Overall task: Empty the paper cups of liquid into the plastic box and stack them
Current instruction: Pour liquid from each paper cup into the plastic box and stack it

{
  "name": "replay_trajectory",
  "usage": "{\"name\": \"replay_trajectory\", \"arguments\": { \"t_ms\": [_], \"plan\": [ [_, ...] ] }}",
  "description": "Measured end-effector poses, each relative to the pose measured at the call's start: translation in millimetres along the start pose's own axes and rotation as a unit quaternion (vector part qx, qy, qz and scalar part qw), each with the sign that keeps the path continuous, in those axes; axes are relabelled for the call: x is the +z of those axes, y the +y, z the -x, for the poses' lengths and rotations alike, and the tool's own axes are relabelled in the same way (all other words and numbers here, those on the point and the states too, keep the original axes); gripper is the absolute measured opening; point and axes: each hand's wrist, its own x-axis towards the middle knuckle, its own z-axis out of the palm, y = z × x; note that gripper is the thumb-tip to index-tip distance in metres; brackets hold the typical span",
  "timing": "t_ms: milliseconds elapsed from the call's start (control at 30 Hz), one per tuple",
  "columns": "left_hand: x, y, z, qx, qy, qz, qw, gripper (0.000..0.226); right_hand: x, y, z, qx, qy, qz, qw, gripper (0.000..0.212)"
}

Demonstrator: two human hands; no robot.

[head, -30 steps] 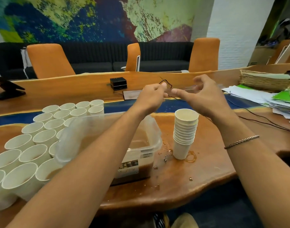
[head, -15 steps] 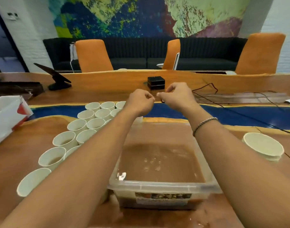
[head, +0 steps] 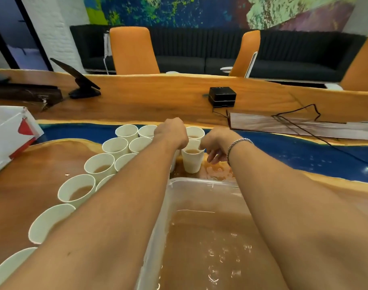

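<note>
Cup at hand: a white paper cup (head: 191, 162), tapered with a rolled rim, brown liquid close to the brim. It stands upright on the table just beyond the far edge of the plastic box, between the two hands.
Other cups: rows of cups (head: 126, 132) of the same shape and material stand packed together left of the box, from the near left corner up to the blue strip. Several show brown liquid.
Plastic box: clear, thin-walled, with rounded corners (head: 199, 182). It sits nearest the camera between the forearms and holds murky brown liquid (head: 210, 248) with glints on top.
Left hand: back turned to the camera (head: 172, 132), knuckles bent down over the cups just left of the cup at hand. Fingers hidden; grip cannot be told.
Right hand: just right of that cup (head: 217, 143), fingers curled downward and one tip at the rim. Whether it holds the cup cannot be told. The hands are apart with the cup between them. A metal chain bracelet (head: 238, 143) is on the wrist.
Surface: polished wooden table (head: 43, 164) with wavy edges and a glossy blue strip (head: 304, 151). There is a wet patch (head: 218, 172) by the cup's base.
Far side: small black box (head: 222, 96), black cable (head: 293, 118), dark stand (head: 80, 82), white-and-red carton (head: 9, 135).
Room: orange chairs (head: 132, 51), black ribbed sofa (head: 293, 59), mottled mural (head: 178, 9).
Hidden: the left forearm covers part of the rows. The frame cuts off the box's near end.
</note>
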Motion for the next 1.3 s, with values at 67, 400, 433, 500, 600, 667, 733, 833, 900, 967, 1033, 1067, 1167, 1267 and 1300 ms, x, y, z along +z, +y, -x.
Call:
{"name": "replay_trajectory", "arguments": {
  "t_ms": [67, 400, 433, 500, 600, 667, 733, 833, 900, 967, 1033, 1067, 1167, 1267, 1300],
  "plan": [
    [1, 2, -2, 0.007, -0.009, -0.006, 1.0, 0.025, 2, -5, -3, 0.012, -0.046, 0.034, 0.998, 0.034],
    [-7, 13, 10, 0.017, -0.055, -0.005, 0.998, 0.018, -9, 4, 24, 0.024, -0.055, 0.009, 0.998, 0.029],
    [-8, 13, 10, 0.019, -0.06, 0.005, 0.998, 0.019, -12, 6, 31, 0.019, -0.048, 0.006, 0.999, 0.028],
    [-14, 19, 18, 0.029, -0.068, 0.026, 0.997, 0.018, -21, 12, 48, 0.02, -0.035, 0.006, 0.999, 0.029],
    [-26, 29, 34, 0.052, -0.08, 0.062, 0.993, 0.018, -35, 21, 72, 0.032, -0.021, 0.01, 0.999, 0.032],
    [-37, 38, 49, 0.072, -0.092, 0.086, 0.989, 0.019, -46, 29, 94, 0.034, -0.003, 0.009, 0.999, 0.032],
    [-50, 47, 64, 0.092, -0.09, 0.102, 0.987, 0.016, -57, 36, 115, 0.027, 0.02, -0.009, 0.999, 0.028],
    [-70, 60, 90, 0.13, -0.075, 0.102, 0.983, 0.015, -71, 48, 151, 0.008, 0.051, -0.034, 0.998, 0.026],
    [-83, 68, 106, 0.153, -0.068, 0.109, 0.98, 0.021, -77, 55, 173, -0.009, 0.087, -0.048, 0.995, 0.025],
    [-96, 75, 123, 0.172, -0.063, 0.149, 0.972, 0.025, -80, 61, 195, -0.028, 0.134, -0.072, 0.988, 0.024],
    [-107, 81, 137, 0.187, -0.045, 0.171, 0.966, 0.024, -83, 66, 209, -0.053, 0.19, -0.082, 0.977, 0.022],
    [-112, 83, 144, 0.193, -0.03, 0.175, 0.965, 0.023, -84, 68, 213, -0.067, 0.219, -0.087, 0.969, 0.021],
    [-124, 86, 157, 0.198, 0.01, 0.188, 0.962, 0.022, -81, 75, 226, -0.1, 0.27, -0.156, 0.945, 0.027],
    [-130, 81, 172, 0.188, 0.01, 0.203, 0.961, 0.02, -65, 90, 242, -0.146, 0.217, -0.207, 0.943, 0.046],
    [-132, 80, 176, 0.187, 0.016, 0.205, 0.961, 0.02, -58, 96, 247, -0.17, 0.19, -0.224, 0.941, 0.052]
  ]
}}
